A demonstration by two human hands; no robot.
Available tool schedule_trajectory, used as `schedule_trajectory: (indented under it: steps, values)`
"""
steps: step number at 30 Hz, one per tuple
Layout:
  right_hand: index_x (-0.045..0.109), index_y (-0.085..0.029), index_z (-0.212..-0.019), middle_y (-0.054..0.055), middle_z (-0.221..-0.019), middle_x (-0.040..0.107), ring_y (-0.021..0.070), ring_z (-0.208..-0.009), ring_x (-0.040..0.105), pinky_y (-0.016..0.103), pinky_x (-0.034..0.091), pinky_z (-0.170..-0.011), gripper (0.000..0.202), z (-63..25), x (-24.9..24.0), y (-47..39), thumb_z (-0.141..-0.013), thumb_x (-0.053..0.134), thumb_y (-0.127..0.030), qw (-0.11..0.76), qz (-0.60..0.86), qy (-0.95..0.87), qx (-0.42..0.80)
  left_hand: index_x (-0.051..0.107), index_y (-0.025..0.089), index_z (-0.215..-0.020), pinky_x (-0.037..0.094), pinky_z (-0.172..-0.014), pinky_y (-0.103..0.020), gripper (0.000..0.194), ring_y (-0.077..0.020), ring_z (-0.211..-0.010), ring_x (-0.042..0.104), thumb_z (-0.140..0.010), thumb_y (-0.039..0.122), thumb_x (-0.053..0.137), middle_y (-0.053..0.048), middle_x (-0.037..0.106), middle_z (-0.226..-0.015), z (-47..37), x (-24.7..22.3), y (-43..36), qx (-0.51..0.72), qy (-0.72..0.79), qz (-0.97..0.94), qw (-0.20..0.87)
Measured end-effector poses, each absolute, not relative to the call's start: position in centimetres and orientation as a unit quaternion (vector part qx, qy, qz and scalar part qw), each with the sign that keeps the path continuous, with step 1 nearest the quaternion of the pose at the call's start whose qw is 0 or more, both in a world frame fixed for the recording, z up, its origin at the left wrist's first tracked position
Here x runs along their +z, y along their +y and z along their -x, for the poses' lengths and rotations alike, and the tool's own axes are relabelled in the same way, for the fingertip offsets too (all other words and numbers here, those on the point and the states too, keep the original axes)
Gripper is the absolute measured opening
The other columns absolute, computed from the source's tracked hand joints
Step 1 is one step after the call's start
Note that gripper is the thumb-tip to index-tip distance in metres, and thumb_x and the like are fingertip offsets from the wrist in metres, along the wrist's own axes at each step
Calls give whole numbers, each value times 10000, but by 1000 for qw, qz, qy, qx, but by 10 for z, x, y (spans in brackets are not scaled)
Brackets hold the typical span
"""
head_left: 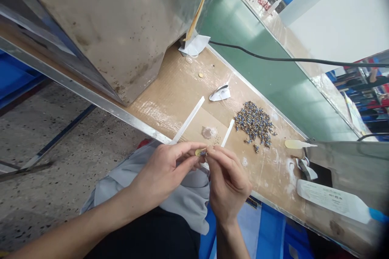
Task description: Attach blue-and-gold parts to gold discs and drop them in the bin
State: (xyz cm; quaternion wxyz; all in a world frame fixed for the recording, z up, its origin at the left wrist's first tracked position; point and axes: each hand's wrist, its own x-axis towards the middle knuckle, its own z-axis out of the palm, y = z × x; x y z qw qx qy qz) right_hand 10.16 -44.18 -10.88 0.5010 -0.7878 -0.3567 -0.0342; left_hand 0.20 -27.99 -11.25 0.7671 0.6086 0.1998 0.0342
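Above the table's front edge, my left hand [162, 172] is closed, pinching a small round yellow piece [198, 152] between thumb and fingers. A tiny blue-and-gold part [204, 153] shows at the yellow piece's right side. My right hand [227, 180] meets the left there, its thumb and fingertips pinched together at the blue part. Whether the right fingertips hold anything finer is too small to tell. Just beyond the hands lies a small clear dish [209, 132] with tiny bits beside it. To its right is a pile of small blue-and-gold parts [253, 123].
White strips [189, 120] mark the brown tabletop [158, 107]. Beyond them lies white paper with a dark tool [220, 93]. A metal box [100, 20] stands at left. A yellowish dropper bottle [296, 144] and large white bottle [332, 200] lie right. A black cable [267, 57] crosses the green partition.
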Motion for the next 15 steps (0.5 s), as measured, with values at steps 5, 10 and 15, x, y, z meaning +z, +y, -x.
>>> schedule_trajectory:
  steps: [5, 10, 15]
  values:
    - [874, -302, -1176, 45, -1159, 856, 229, -1031, 844, 372, 729, -899, 227, -102, -108, -441, -1047, 807, -128, 492, 790, -363, -46, 807, 274, -1446, 718, -1001, -355, 358, -237, -1060, 874, -1111, 361, 719, -22, 902, -1144, -1, -113, -280, 37, 198, -612, 765]
    - [868, -298, -1208, 43, -1180, 854, 225, -1066, 840, 359, 721, -922, 259, -101, -108, -442, -1043, 810, -106, 485, 789, -373, -48, 806, 283, -1450, 711, -975, -321, 356, -218, -1045, 873, -1113, 353, 713, -6, 900, -1140, -1, -111, -280, 38, 194, -625, 755]
    - [867, -290, -1205, 42, -1179, 854, 227, -1042, 847, 362, 723, -927, 277, -99, -108, -442, -1029, 816, -83, 477, 787, -386, -66, 809, 303, -1427, 685, -962, -290, 321, -194, -1048, 869, -1133, 320, 682, 19, 896, -1186, 0, -107, -280, 65, 181, -681, 706]
